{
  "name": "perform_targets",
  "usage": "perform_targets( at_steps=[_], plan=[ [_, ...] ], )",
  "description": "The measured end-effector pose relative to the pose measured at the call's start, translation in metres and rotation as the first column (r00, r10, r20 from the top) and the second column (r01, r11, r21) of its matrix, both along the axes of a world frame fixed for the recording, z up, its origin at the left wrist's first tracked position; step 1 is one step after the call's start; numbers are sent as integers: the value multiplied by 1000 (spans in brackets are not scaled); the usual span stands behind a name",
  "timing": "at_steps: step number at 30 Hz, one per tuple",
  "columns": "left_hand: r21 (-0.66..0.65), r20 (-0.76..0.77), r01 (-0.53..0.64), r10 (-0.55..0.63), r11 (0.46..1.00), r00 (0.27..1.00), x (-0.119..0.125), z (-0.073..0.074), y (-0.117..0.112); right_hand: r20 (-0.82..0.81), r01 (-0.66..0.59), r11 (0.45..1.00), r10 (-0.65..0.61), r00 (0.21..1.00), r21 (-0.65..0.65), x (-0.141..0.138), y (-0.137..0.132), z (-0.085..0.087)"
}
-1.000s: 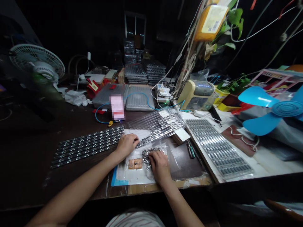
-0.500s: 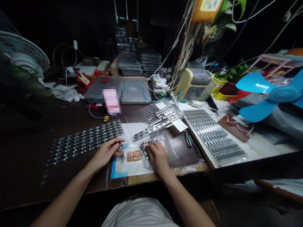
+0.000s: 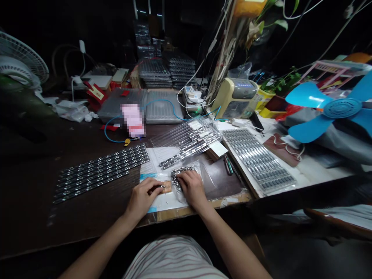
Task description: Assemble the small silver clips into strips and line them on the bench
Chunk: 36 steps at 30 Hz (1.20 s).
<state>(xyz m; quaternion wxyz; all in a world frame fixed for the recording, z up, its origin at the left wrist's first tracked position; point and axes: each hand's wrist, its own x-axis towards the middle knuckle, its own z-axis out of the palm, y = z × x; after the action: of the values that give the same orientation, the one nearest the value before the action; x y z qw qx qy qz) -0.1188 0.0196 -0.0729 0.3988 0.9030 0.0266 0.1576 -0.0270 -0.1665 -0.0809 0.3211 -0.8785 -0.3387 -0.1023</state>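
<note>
My left hand [image 3: 143,198] lies at the near edge of a white sheet [image 3: 154,164], its fingertips on a small tan pad [image 3: 166,187] with a metal bit on it. My right hand [image 3: 192,189] presses on a clear plastic bag [image 3: 186,190] holding a heap of small shiny metal parts [image 3: 180,174]. Rows of LED strips [image 3: 100,172] lie on the dark table left of the sheet. Further strips in clear plastic film [image 3: 190,143] sit beyond my hands. Whatever my left fingers may hold is hidden.
A metal tray of strips [image 3: 257,159] lies to the right, with tweezers [image 3: 228,165] beside it. Grey plastic cases [image 3: 161,107], a blue cable [image 3: 116,133], stacked trays [image 3: 152,73], a cream machine [image 3: 235,99] and a blue fan [image 3: 328,110] stand beyond.
My left hand has moved right onto the tan pad, and the small blue item at its fingers no longer shows. My right hand stays on the bag. The view has tilted slightly.
</note>
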Motion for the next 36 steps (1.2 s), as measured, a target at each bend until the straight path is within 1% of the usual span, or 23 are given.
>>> perform_targets(
  at_steps=[9,12,15,17,19,21,25,28,32,34,36],
  plan=[
    [121,7,21,-22,992,1000,0,-4,-3,4,-7,1000,7,1000,2,1,0,-2],
    [137,0,25,-25,990,1000,1,-3,-4,16,-10,1000,9,1000,10,1,-1,1],
    [97,-7,27,-27,995,1000,2,-2,-3,28,-11,999,10,1000,32,-3,1,9],
    [25,5,-11,11,1000,1000,3,-2,0,13,-34,999,33,999,30,-8,7,15],
    [-51,24,-70,72,996,997,3,-3,3,-2,-75,997,75,997,-1,-14,17,17],
    [-102,31,-114,118,988,993,3,-3,5,-2,-97,994,97,995,-39,-19,26,16],
    [-149,6,-128,130,981,991,4,-4,6,12,-97,992,99,995,-79,-24,37,9],
    [-170,-16,-137,136,976,991,4,-4,6,18,-99,991,101,995,-87,-21,34,9],
    [-181,-39,-143,139,973,990,6,-1,5,57,11,991,-4,998,-132,-8,17,14],
    [-146,-33,-103,99,984,994,9,3,3,75,33,984,-20,997,-174,-1,9,14],
    [-88,-21,-48,46,995,999,11,6,-2,81,25,982,-10,997,-188,3,5,11]
  ],
)
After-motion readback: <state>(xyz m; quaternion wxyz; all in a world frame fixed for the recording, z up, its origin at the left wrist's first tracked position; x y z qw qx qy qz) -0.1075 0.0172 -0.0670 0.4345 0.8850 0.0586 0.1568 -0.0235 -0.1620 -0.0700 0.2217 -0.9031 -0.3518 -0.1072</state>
